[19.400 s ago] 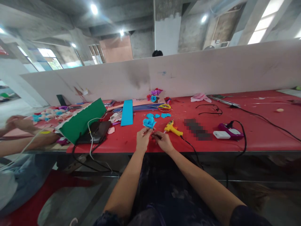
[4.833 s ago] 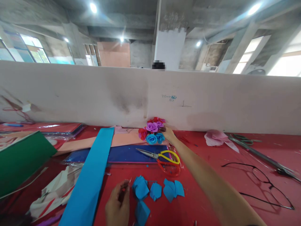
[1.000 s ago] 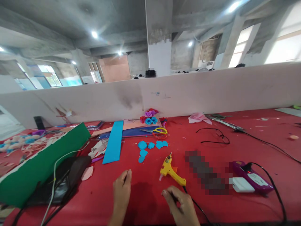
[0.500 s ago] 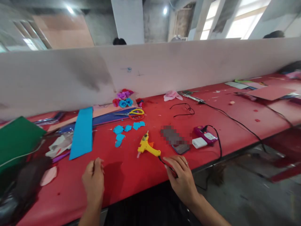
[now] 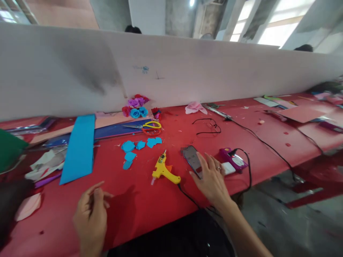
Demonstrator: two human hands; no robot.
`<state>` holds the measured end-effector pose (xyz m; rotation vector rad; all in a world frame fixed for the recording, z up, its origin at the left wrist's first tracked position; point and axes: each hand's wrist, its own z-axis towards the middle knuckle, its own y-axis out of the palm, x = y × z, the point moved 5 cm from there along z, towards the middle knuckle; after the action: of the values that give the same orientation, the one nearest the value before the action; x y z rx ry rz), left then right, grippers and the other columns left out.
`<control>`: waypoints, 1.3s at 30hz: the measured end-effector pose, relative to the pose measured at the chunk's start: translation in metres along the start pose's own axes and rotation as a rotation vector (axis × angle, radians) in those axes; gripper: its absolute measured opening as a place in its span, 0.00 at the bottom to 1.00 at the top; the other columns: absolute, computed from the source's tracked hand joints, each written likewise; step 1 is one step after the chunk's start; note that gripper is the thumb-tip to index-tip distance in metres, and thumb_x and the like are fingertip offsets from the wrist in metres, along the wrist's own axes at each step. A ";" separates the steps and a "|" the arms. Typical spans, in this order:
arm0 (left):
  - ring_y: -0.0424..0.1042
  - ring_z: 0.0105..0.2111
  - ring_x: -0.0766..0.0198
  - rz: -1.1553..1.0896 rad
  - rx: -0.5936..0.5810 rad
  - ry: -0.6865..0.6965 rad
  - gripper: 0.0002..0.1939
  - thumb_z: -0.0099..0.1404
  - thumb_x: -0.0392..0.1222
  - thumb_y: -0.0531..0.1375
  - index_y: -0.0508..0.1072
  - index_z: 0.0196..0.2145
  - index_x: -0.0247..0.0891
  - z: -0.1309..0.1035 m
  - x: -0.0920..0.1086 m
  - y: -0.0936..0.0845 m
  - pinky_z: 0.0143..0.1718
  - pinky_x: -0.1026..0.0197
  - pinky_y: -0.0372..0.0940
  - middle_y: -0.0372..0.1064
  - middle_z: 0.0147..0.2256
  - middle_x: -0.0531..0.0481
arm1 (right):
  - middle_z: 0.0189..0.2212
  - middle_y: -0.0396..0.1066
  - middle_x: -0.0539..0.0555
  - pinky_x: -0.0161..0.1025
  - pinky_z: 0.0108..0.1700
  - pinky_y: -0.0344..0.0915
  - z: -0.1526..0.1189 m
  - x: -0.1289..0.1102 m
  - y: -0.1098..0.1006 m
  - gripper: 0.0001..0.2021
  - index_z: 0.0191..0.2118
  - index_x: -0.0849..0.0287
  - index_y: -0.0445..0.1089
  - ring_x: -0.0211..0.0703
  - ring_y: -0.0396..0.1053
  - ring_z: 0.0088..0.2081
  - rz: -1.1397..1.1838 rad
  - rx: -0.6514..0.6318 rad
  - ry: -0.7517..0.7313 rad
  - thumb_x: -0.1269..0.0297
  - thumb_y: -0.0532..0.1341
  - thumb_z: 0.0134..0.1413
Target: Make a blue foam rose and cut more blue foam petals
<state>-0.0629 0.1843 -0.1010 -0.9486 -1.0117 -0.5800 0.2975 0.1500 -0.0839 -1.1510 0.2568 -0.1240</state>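
My right hand (image 5: 213, 180) reaches over the lower end of a dark phone (image 5: 192, 159), its fingers spread and holding nothing. Over the table's front left, my left hand (image 5: 92, 210) is raised with loosely bent fingers apart and nothing between them. Between the hands lies a yellow glue gun (image 5: 166, 172), its black cord (image 5: 189, 196) running toward the table's front edge. Several blue paper petals (image 5: 130, 156) lie to its upper left. A blue paper strip (image 5: 79, 150) is beyond my left hand. Right of the phone are a white adapter (image 5: 229, 168) and a purple socket box (image 5: 235, 160).
Scissors (image 5: 150, 125) and paper flowers (image 5: 138, 107) lie toward the white partition (image 5: 166, 64). Black-framed glasses (image 5: 209, 126) and pink paper (image 5: 195, 107) are farther back. A long black cord (image 5: 262, 141) crosses the right side of the red table (image 5: 150, 210).
My right hand has moved from the glue gun's cord up and right to the phone, its fingers spreading. My left hand has shifted left and opened. The camera view has moved slightly.
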 end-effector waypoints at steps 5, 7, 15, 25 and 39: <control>0.66 0.22 0.66 -0.060 -0.013 -0.065 0.23 0.60 0.55 0.57 0.69 0.46 0.36 0.002 0.001 0.000 0.25 0.64 0.64 0.70 0.27 0.52 | 0.47 0.71 0.68 0.59 0.48 0.59 0.031 0.007 0.005 0.37 0.65 0.62 0.52 0.66 0.67 0.49 -0.150 -0.165 -0.023 0.48 0.58 0.54; 0.68 0.25 0.65 -0.050 -0.038 -0.070 0.24 0.60 0.55 0.57 0.68 0.48 0.37 0.008 0.000 0.001 0.27 0.63 0.66 0.71 0.31 0.49 | 0.41 0.74 0.67 0.56 0.44 0.61 0.034 0.010 0.006 0.37 0.65 0.63 0.52 0.66 0.70 0.44 -0.180 -0.213 -0.016 0.47 0.57 0.55; 0.72 0.40 0.59 0.309 -0.398 0.264 0.23 0.61 0.47 0.59 0.67 0.53 0.39 0.082 0.030 0.042 0.41 0.57 0.67 0.70 0.49 0.43 | 0.36 0.74 0.67 0.51 0.36 0.64 0.041 0.012 0.021 0.37 0.65 0.66 0.50 0.66 0.73 0.38 -0.181 -0.263 -0.011 0.47 0.54 0.55; 0.70 0.47 0.55 0.515 -0.422 0.309 0.11 0.63 0.40 0.58 0.75 0.43 0.39 0.111 0.014 0.078 0.49 0.56 0.63 0.73 0.45 0.44 | 0.45 0.71 0.71 0.58 0.39 0.64 0.078 -0.008 0.031 0.32 0.63 0.64 0.55 0.69 0.70 0.44 -0.174 -0.211 -0.017 0.51 0.53 0.57; 0.66 0.44 0.55 0.452 -0.365 0.239 0.04 0.59 0.40 0.62 0.75 0.31 0.38 0.105 0.005 0.100 0.50 0.52 0.60 0.71 0.39 0.44 | 0.48 0.70 0.65 0.49 0.46 0.68 0.032 -0.072 0.040 0.19 0.54 0.65 0.66 0.54 0.72 0.45 0.242 -0.413 -0.434 0.63 0.54 0.59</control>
<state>-0.0289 0.3249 -0.1140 -1.3479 -0.4586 -0.4872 0.2353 0.2111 -0.0984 -1.5111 0.0317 0.4077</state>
